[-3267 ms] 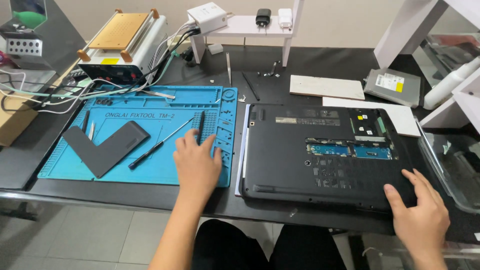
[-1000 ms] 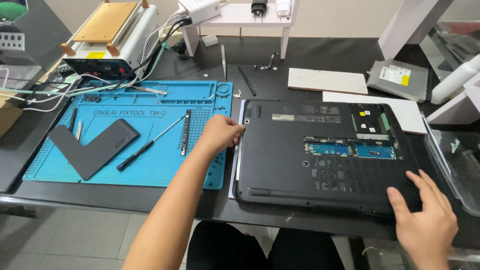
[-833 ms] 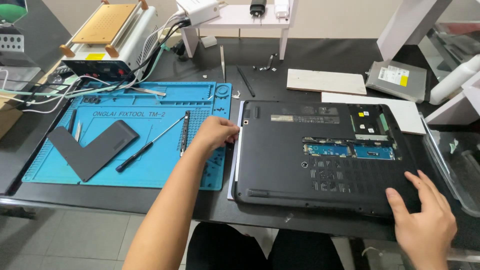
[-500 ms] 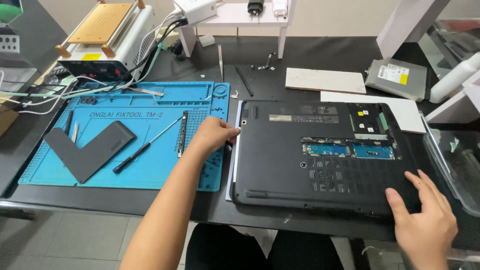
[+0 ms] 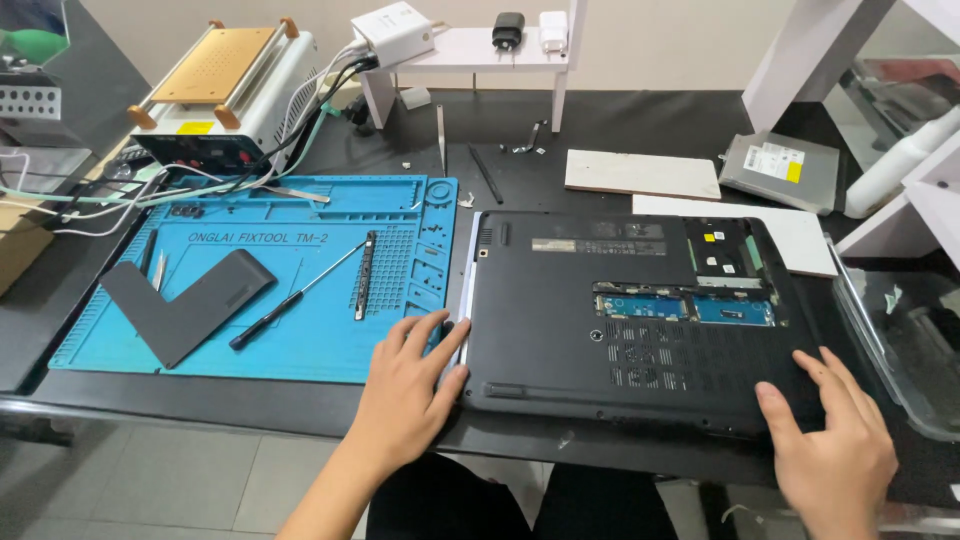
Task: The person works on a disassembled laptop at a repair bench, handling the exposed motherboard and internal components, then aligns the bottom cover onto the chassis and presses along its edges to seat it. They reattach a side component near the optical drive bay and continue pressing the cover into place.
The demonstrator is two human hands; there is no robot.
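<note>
A black laptop lies upside down on the dark table, its small hatch open over green boards. My left hand rests flat at the laptop's left edge near the front corner, fingers spread over the pale rim and thumb against the base. My right hand lies on the front right corner with fingers apart. Neither hand holds anything. Left of the laptop is a blue work mat carrying a black L-shaped cover, a screwdriver and a thin black strip.
A heating machine with cables stands at the back left. An optical drive, a white board and a white sheet lie behind the laptop. A clear tray sits right, a white shelf behind.
My left hand left the blue mat, reached the laptop's back left corner, then slid along the left edge toward me. My right hand stayed on the front right corner.
</note>
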